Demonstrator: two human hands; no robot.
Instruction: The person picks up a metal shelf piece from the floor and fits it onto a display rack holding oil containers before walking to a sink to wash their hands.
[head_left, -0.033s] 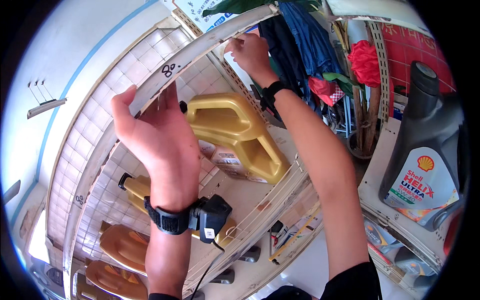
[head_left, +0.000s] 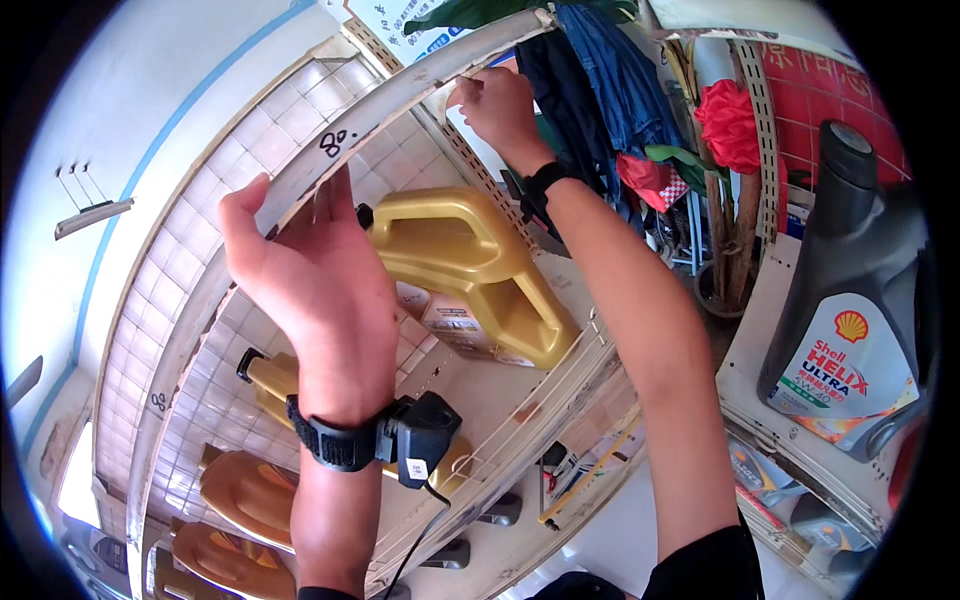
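Knock hazard: left hand (head_left: 318, 275) close beside gold jug (head_left: 470, 275).
Left hand, part-spread, cups the upper shelf edge (head_left: 400, 92); right hand (head_left: 500, 112) curls at it, grip cannot be told. Jug sits on the shelf below (head_left: 475, 385); careless lowering could topple it.

Bright, daylight-like; window (head_left: 80, 490) at lower left blown to white. Sheen on gold jug (head_left: 480, 268); left fingers (head_left: 341, 198) dim behind shelf rail (head_left: 400, 85). Hands (head_left: 325, 275) fairly sharp. Fisheye bows rail; black surround, bluish fringe along left rim
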